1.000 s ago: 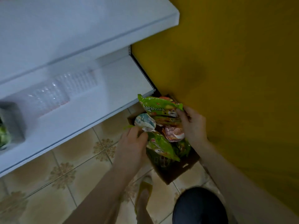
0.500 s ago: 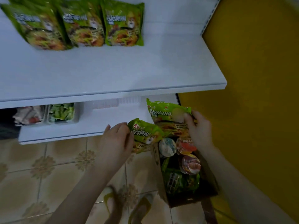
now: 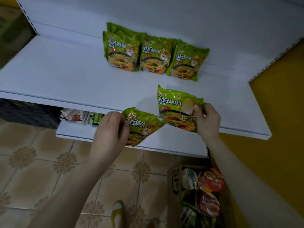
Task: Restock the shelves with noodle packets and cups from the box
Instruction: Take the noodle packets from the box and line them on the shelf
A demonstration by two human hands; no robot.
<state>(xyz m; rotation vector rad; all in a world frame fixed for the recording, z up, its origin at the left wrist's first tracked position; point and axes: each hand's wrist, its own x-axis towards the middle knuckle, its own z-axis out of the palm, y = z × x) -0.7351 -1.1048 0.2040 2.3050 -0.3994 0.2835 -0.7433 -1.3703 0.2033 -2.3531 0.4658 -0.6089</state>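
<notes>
Head view now takes in the whole white upper shelf (image 3: 65, 76), where half a second ago only its front part showed. The left hand (image 3: 109, 130) pinches a green noodle packet (image 3: 142, 127) by its left edge, holding it tilted in front of the shelf's front lip. The right hand (image 3: 207, 119) grips a second green packet (image 3: 177, 109) by its right edge; this one has risen and now hangs over the front of the shelf rather than below it. Three more packets (image 3: 154, 55) stand in a row at the back of the shelf. The cardboard box (image 3: 176, 181), lower right on the tiled floor (image 3: 41, 170), holds noodle cups (image 3: 212, 180).
</notes>
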